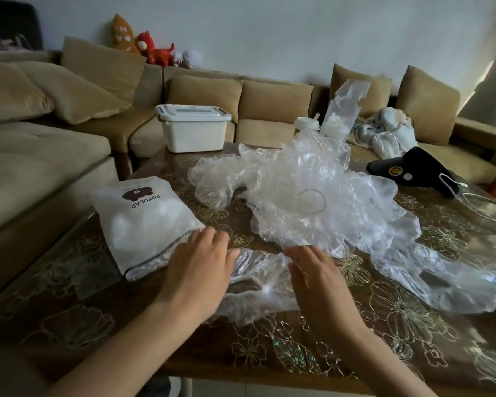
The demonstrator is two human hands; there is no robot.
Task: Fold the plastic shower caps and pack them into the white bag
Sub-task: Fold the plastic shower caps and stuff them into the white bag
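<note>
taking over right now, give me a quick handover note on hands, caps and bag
Left hand: open, flat on the near cap beside the mouth of the white bag.
Right hand: open, fingers straight, over the same cap.
Bag lies at left, seemingly part filled.
Pile of caps mid-table, unfolded; another cap spread at right.
Left to do: fold the near cap, bag it, then the rest.

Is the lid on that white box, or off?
On. The lid sits flat across the top of the box, covering it fully. Whether it is clipped down, I cannot tell.
</note>
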